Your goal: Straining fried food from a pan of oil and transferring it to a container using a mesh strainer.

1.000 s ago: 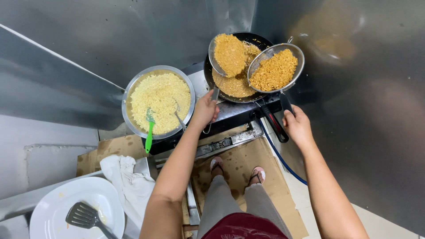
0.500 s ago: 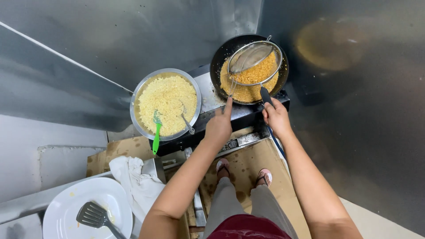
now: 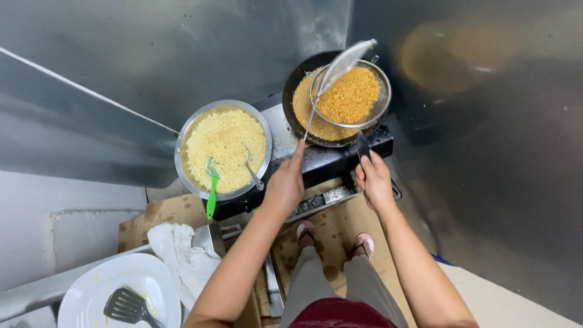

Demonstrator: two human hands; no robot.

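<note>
While lifted, strainer (image 3: 352, 97) over pan (image 3: 303, 79)

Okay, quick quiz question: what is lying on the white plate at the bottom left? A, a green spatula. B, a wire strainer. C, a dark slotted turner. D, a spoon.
C: a dark slotted turner lies on the white plate; the green spatula sits in the steel bowl.

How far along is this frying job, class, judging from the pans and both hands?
Done: the metal bowl already holds pale fried bits, with a green spatula resting in it. In hand: the right hand holds a strainer of golden bits over the black pan; the left hand holds a ladle above it. Left: more bits remain in the pan.
</note>
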